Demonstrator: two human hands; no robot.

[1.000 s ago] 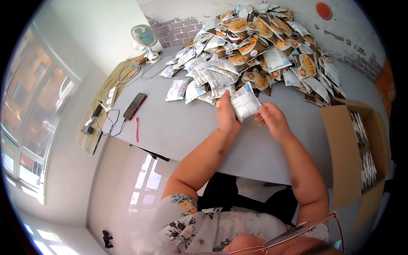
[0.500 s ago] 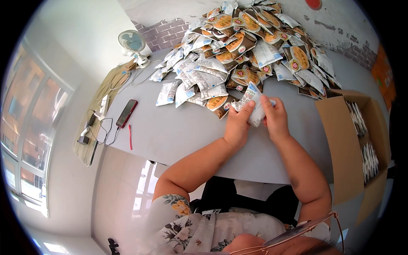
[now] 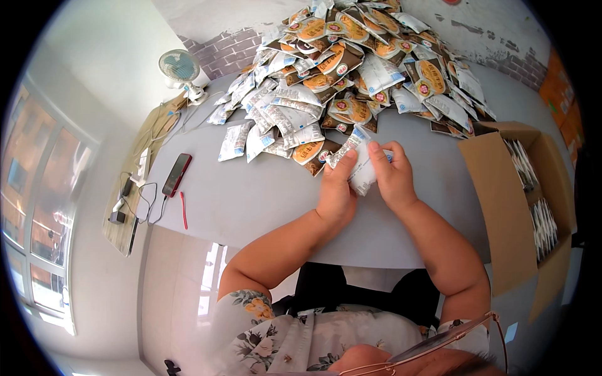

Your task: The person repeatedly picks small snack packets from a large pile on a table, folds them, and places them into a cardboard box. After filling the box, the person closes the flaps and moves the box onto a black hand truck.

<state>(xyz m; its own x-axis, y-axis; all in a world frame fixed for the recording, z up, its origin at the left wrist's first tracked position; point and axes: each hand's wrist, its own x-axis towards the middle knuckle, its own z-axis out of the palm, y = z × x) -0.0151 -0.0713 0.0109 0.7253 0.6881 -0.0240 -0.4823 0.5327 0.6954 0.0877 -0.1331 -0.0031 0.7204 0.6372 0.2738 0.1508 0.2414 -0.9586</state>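
Observation:
Above the grey table, a white-backed packet (image 3: 362,174) is held between both my hands. My left hand (image 3: 337,189) grips its left side, thumb lying on the upper face. On its right side my right hand (image 3: 395,178) is closed, the thumb pressed onto the packet and the fingers partly hidden behind it. Just beyond my hands rises a large heap of similar packets (image 3: 345,59), some showing brown and orange fronts, others white printed backs. A brown-fronted packet (image 3: 308,153) lies at the heap's near edge, next to my left hand.
To the right stands an open cardboard box (image 3: 495,213) with rows of packets (image 3: 543,229) upright inside. Left on the grey table (image 3: 251,194) lie a dark phone (image 3: 177,175) on a cable and a thin red strip (image 3: 184,210). A small fan (image 3: 180,67) stands beyond them.
The view has shifted slightly. Both hands still hold the packet, which now shows more of its white lower part between the thumbs.

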